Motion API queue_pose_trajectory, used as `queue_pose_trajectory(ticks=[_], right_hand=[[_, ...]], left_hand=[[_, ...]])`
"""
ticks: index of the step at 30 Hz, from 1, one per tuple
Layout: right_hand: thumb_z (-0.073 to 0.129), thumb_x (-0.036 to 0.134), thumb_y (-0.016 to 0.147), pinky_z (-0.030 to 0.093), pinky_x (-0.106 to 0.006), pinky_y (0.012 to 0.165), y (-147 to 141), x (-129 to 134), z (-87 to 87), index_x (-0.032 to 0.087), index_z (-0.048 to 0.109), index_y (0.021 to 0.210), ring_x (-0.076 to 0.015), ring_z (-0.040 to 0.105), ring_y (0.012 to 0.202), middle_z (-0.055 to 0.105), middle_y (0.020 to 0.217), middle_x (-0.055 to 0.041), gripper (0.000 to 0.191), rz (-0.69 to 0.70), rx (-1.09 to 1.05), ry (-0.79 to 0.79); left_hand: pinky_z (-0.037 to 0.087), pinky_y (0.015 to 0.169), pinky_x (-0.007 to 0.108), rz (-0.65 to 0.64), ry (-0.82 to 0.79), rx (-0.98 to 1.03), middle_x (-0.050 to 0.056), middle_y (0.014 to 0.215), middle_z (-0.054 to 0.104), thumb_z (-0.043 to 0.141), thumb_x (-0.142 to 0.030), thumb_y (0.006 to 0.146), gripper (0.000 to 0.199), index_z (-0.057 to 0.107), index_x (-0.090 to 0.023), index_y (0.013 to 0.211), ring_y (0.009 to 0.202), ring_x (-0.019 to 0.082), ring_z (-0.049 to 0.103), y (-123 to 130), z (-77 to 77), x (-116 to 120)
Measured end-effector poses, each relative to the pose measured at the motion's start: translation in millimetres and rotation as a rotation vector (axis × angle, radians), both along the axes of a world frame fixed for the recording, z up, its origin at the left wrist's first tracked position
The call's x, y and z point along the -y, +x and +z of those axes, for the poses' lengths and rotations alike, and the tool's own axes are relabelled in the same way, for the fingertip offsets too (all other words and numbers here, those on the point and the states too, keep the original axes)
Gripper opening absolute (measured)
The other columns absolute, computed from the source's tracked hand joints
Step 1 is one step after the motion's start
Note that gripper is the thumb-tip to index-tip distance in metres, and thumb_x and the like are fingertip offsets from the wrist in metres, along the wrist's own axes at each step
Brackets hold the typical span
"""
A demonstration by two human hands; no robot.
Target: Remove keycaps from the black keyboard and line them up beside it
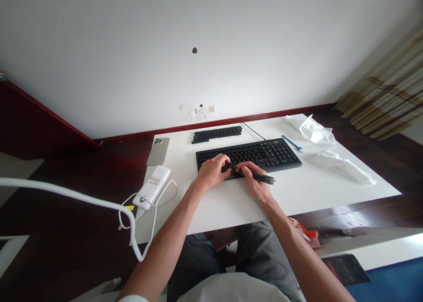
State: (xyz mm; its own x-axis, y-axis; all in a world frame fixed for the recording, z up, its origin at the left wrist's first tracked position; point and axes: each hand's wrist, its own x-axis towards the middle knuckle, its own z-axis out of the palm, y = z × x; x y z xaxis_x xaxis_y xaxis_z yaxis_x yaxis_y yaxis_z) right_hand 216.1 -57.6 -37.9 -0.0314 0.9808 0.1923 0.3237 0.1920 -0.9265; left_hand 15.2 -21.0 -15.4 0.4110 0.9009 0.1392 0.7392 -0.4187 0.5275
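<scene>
Head view: the right hand [254, 183] grips a black pen-shaped tool [259, 175] above the front edge of a black keyboard [274, 154]; the left hand [211, 172], half curled on its keys, meets the tool's tip, its grip hard to tell

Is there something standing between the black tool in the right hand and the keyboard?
Nothing visible does. The black tool in the right hand lies across the front edge of the black keyboard, and its inner end meets the left hand on the keys.
</scene>
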Motion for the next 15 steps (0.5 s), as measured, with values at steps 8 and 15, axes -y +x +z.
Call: queue_pose_trajectory(ticks=[8, 15], right_hand=[[0.026, 0.068, 0.102, 0.042, -0.033, 0.057, 1.4, 3.5, -6.9, 0.026, 0.058, 0.095, -0.0213, 0.054, 0.059, 0.054, 0.065, -0.0013, 0.054, -0.077, -0.198, -0.067], [0.045, 0.059, 0.102, 0.038, -0.032, 0.058, 0.5, 5.1, -5.2, 0.025, 0.054, 0.088, -0.0183, 0.046, 0.059, 0.050, 0.064, 0.0007, 0.037, -0.083, -0.213, -0.010]], left_hand=[[0.045, 0.068, 0.024, -0.168, -0.153, 0.272, 0.002, 0.093, 0.068, 0.069, -0.048, 0.093, 0.028, 0.077, -0.022, 0.100, 0.069, 0.012, 0.053, 2.3, 8.2, 0.7], [0.040, 0.065, 0.023, -0.177, -0.213, 0.366, -0.001, 0.076, 0.065, 0.067, -0.047, 0.095, 0.030, 0.073, -0.019, 0.085, 0.067, 0.012, 0.052, 8.6, 9.6, 7.4]])
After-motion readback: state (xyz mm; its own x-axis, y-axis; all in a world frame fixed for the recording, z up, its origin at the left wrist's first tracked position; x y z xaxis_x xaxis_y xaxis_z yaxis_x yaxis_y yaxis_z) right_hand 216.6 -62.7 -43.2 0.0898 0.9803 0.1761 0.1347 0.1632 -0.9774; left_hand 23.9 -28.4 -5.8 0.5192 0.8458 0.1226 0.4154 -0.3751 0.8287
